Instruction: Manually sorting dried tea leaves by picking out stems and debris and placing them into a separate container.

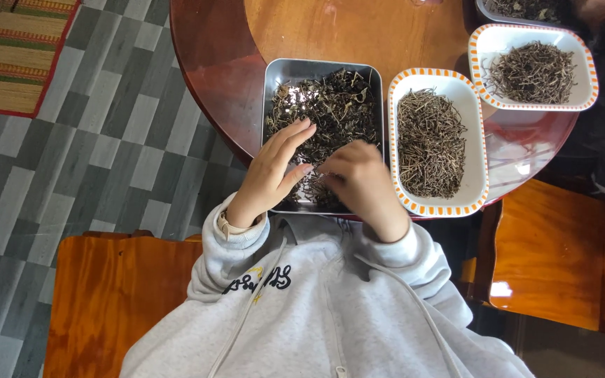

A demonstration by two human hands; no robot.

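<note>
Nearest the body, at the near edge of the metal tray (274, 77), the right hand (362, 183) curls with its fingertips pressed together on a few strands of the dried leaves and stems (334, 105); whether it truly pinches one, I cannot tell. Just left of it, also over the tray, the left hand (271, 171) lies with fingers spread flat on the pile. Sorting well likely means holding the heap still while lifting single stems cleanly. Right of the tray sits a white dish with orange trim (474, 133) of sorted stems; beyond, a second dish (586, 70).
</note>
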